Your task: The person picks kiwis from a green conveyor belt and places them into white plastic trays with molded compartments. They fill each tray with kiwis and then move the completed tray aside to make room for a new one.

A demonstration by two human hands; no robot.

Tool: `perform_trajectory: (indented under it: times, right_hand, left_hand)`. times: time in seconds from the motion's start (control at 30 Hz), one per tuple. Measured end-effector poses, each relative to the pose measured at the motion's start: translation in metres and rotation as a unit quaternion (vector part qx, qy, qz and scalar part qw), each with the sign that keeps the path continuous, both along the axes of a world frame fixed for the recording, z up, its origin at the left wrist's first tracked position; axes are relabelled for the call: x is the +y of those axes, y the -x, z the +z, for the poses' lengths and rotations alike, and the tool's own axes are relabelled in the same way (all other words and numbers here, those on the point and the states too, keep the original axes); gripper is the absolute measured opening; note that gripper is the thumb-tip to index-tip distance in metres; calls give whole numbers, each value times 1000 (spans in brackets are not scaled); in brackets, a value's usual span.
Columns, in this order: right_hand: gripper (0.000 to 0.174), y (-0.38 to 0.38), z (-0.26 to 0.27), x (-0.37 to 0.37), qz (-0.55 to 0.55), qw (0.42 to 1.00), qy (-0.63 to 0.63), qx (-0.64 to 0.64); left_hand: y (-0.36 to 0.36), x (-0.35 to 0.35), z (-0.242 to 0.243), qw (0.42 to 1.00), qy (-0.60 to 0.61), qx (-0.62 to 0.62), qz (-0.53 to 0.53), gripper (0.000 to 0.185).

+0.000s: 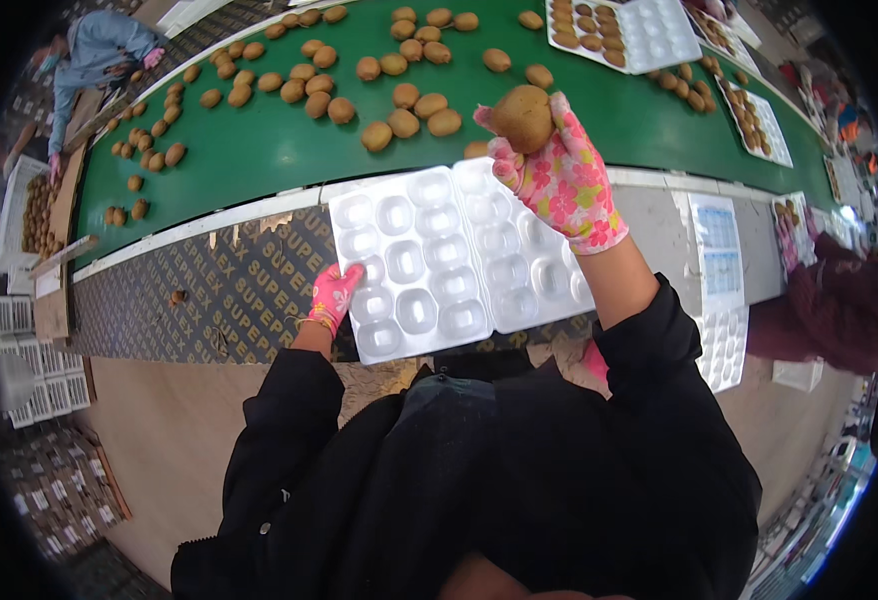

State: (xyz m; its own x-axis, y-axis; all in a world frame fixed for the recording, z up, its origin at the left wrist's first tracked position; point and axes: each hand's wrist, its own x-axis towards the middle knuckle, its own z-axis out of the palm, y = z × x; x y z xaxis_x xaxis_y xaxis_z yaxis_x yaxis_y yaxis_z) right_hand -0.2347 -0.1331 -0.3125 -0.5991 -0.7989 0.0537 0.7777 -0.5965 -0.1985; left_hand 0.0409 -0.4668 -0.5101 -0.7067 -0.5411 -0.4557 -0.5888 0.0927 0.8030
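My right hand, in a pink floral glove, holds a brown kiwifruit up over the near edge of a green conveyor belt. My left hand, gloved in pink, grips the left edge of a white plastic tray between thumb and fingers. The tray has a fold down its middle, and no fruit shows in its visible moulded cups. My right hand and forearm hide part of its right half. Loose kiwifruit lie in groups on the belt just beyond the tray.
A partly filled tray rests across the belt. A patterned board forms the near ledge, with a small brown object on it. A co-worker in blue leans in at upper left; another in maroon works at right.
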Motion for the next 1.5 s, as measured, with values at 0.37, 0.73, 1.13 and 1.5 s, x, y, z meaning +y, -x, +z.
perform_trajectory:
  times: [0.37,0.73,1.13,1.5]
  right_hand:
    - [59,-354,-265,180,-169,797,-323,-481]
    - [66,-196,-409,194,-327,733,-370,-468]
    - [16,-195,-275,223,-493,619,-610,36]
    - [73,131,-204,32,79,222,-742,628]
  left_hand:
    - [6,-60,-28,995,-72,57,-37,39]
    - [-15,-47,6,998,-62,6,-10,35]
    - [-25,-26,-25,958,215,-126,-140,33]
    - [38,36,3,948,257,-161,-94,49]
